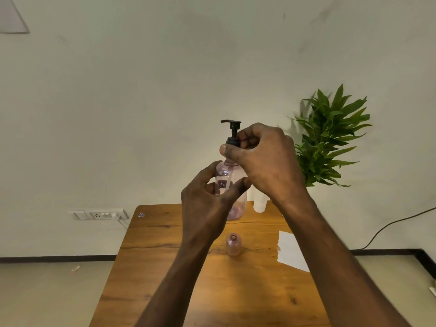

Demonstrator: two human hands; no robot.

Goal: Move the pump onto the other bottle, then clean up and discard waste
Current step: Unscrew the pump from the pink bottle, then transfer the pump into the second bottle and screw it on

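I hold a clear pink bottle up above the wooden table. My left hand wraps its body from the left and below. A black pump sits on the bottle's neck, its spout pointing left. My right hand pinches the pump's collar between thumb and fingers. A second pink bottle, without a cap and its neck open, stands upright on the table below my hands.
A white sheet of paper lies at the table's right side. A white container and a green plant stand at the back right. A wall socket is at the left, a black cable at the right.
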